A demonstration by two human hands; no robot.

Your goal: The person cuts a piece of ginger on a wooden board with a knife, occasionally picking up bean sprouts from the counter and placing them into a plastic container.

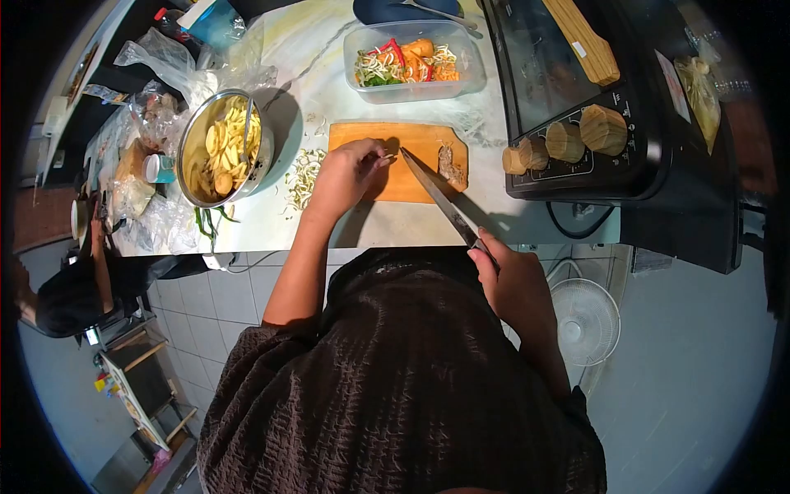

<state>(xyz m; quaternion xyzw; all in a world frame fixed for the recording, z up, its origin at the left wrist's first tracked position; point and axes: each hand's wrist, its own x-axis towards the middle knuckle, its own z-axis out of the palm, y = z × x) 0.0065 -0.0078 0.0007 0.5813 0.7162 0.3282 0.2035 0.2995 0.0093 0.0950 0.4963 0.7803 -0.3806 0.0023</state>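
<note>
A wooden cutting board (387, 191) lies on the counter. My right hand (512, 278) is closed round the handle of a long knife (440, 200), its blade slanting up-left over the board. My left hand (350, 171) is over the board's left part, fingertips pinched together near the knife tip; whatever they hold is too small to name. A brownish piece of food (450, 165) rests on the board's right side. Left of my left hand, bean sprouts (304, 177) are scattered on the counter. Behind the board stands a clear plastic container (411, 92) with sprouts, red strips and orange pieces.
A metal bowl (188, 160) of yellow slices stands left, near green stalks (216, 226) and plastic bags (164, 218). At right is a black oven (576, 177) with wooden knobs. A dark plate (370, 11) lies at the back. Another person (78, 296) is at far left.
</note>
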